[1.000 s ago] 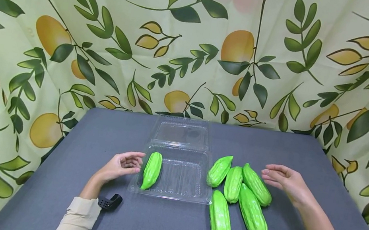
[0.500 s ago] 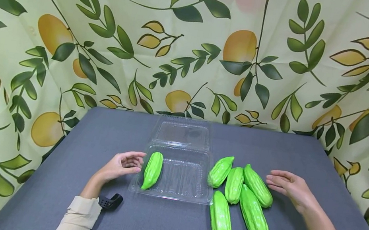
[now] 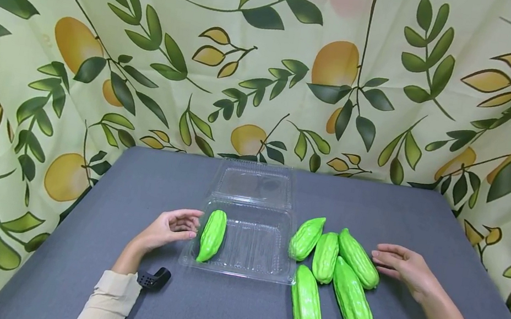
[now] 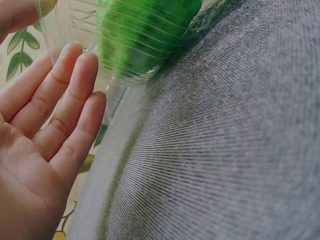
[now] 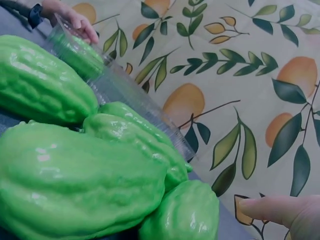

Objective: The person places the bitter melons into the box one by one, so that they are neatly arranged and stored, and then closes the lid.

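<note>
In the head view, a bright green, ribbed bitter gourd (image 3: 212, 236) lies along the left side of a clear plastic clamshell box (image 3: 261, 249). My left hand (image 3: 172, 230) is held at the box's left wall, its fingers loosely bent; in the left wrist view the fingertips (image 4: 87, 65) are close to the clear wall, and whether they touch it I cannot tell. Several more bitter gourds (image 3: 352, 297) are grouped right of the box. Just beyond their right side hovers my right hand (image 3: 406, 270), fingers relaxed and holding nothing. Only a finger (image 5: 272, 209) of it shows in the right wrist view.
The box's clear lid (image 3: 254, 184) is folded back flat behind it on the grey table (image 3: 211, 314). One gourd (image 3: 306, 301) lies against the box's front right corner. A leaf-and-fruit patterned cloth (image 3: 269, 72) hangs behind the table and at its sides.
My right hand has drawn slightly away to the right and lowered a little beside the gourds. The left hand stays at the box, and the gourds have not moved.
</note>
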{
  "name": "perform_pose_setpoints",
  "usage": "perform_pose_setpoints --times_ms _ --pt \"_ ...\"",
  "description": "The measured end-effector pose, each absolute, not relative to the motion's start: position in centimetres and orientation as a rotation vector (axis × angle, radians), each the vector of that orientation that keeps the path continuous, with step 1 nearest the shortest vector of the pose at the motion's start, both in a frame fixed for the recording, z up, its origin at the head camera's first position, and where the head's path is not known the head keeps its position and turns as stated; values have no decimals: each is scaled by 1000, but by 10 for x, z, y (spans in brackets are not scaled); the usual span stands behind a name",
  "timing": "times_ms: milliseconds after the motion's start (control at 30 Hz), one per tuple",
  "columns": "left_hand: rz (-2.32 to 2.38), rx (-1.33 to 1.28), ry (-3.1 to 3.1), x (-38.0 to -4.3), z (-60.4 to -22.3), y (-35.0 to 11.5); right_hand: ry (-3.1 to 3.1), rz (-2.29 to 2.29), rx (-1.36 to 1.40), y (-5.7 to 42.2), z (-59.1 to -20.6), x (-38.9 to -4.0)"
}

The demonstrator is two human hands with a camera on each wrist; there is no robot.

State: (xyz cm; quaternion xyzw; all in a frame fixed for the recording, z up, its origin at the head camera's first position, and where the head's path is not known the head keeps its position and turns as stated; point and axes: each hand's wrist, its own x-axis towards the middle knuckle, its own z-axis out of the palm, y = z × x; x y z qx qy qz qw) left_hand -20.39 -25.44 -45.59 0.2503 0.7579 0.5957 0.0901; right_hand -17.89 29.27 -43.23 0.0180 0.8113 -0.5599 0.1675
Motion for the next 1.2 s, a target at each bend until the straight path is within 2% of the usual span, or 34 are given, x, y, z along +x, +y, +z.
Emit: perform_pose_setpoints --times_ms 1200 --pt "1795 747 2230 -204 -457 -254 2386 -1258 16 284 -437 -171"
